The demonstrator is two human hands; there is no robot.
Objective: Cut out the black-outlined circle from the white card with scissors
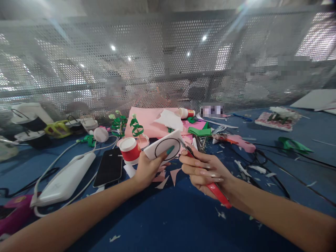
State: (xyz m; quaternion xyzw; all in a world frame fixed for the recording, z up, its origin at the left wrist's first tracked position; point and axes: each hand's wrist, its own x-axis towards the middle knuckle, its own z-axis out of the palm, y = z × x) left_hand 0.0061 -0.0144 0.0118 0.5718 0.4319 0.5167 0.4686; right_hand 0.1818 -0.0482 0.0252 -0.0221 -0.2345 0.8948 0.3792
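So the blue bench (147, 220) carries everything, with a big pale pink sheet of paper (141, 120) toward its far edge. Above the bench's middle, nearer the front edge than that sheet, the left hand (148, 169) has a flat white piece of paper or thin card with a black circle outline (166, 142), fingers pinched narrow, thumb over its face. Probably super light, a bit springy, easy to crease; the margin's the safest hold, gently. The right hand (202, 171) curls its fingers around a slim red-handled tool with a metal tip (219, 194); can't tell if it's scissors or a knife. Looks rigid, heftier, maybe slick, so the grip belongs on the red part. Small pink triangular paper scraps (173, 176) lie below, likely flimsy.
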